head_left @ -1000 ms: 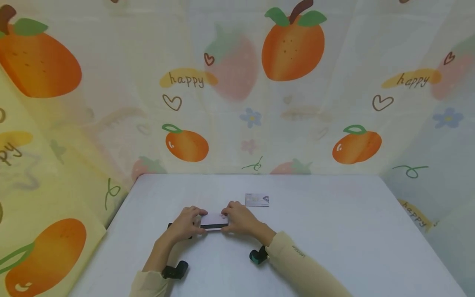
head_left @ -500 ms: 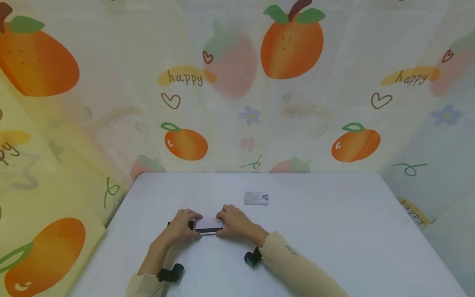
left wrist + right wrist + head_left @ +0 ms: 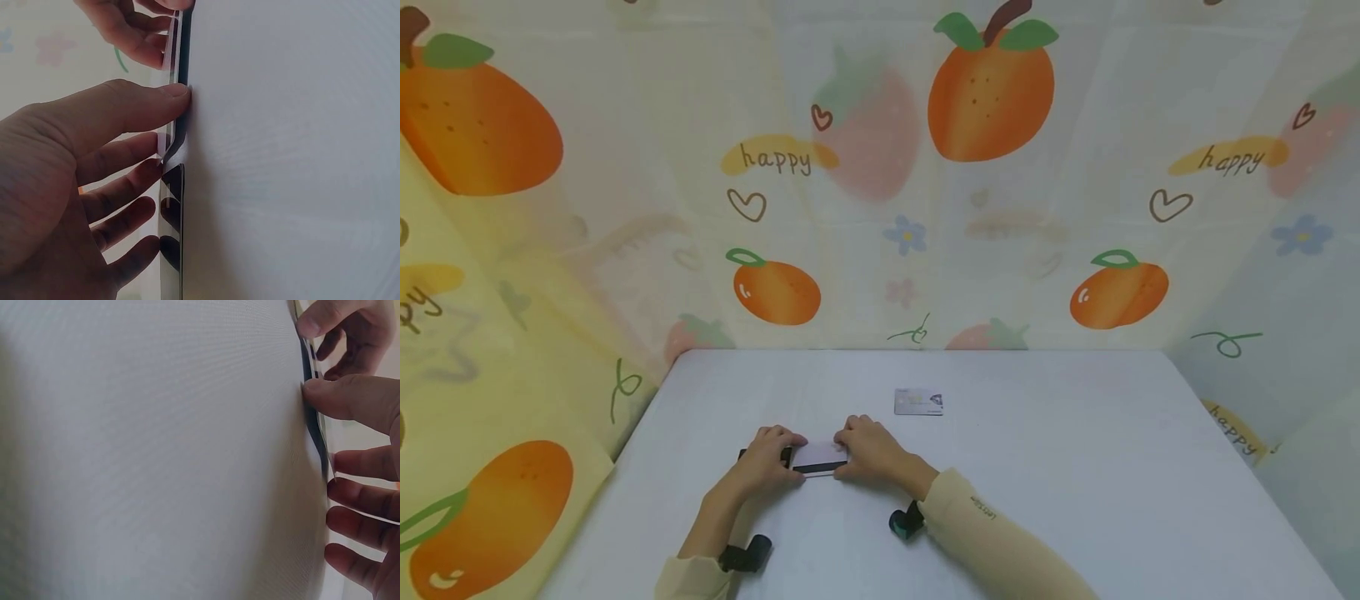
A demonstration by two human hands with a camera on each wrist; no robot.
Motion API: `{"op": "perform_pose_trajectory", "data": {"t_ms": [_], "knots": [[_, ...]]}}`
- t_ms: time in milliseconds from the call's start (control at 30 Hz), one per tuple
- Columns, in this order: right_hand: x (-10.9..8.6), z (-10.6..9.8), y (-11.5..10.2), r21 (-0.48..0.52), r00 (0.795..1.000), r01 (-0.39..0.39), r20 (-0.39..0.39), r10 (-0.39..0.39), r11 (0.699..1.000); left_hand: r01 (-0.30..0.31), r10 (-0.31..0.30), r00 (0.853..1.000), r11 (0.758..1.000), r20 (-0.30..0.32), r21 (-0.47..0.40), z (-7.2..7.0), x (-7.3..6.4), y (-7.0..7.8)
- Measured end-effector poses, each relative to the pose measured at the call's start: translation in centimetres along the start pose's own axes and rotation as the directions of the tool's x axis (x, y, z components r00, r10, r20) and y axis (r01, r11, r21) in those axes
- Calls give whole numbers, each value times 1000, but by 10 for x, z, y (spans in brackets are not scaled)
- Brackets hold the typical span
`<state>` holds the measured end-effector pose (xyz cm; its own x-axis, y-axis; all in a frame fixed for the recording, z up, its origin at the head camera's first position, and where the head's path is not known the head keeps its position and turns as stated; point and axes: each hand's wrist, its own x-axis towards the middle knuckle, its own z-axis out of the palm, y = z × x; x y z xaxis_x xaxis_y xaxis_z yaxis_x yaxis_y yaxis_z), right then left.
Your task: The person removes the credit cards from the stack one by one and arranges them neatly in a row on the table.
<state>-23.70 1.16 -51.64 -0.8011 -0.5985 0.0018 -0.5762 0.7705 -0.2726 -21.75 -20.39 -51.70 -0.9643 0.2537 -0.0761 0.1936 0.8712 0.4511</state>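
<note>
Both hands hold a pale card with a black stripe low over the table, left of centre in the head view. My left hand pinches its left end, thumb on the near edge and fingers on the far edge. My right hand pinches the right end the same way. Seen edge-on in the left wrist view, the card is thin, with a dark band under it. A flat black thing lies on the table under my left hand, mostly hidden; its kind cannot be told.
A second pale card with printing lies flat on the white table, behind and right of the hands. A fruit-patterned cloth hangs along the back and left. Each wrist carries a small black camera.
Both hands, with the striped card between them, have moved a little left and nearer to me. Over the last half second they have shifted only slightly. The printed card has stayed in place.
</note>
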Motion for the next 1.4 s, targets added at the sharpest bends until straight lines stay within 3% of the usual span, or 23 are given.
{"op": "perform_pose_trajectory", "data": {"t_ms": [867,1400], "knots": [[1,0,-8,-48,1000,-8,27,9,999,-38,38,999,999,-21,2,-1,-3,-9],[1,3,-9,-70,1000,0,14,1,998,18,-18,1000,1000,-4,4,0,-1,-7]]}}
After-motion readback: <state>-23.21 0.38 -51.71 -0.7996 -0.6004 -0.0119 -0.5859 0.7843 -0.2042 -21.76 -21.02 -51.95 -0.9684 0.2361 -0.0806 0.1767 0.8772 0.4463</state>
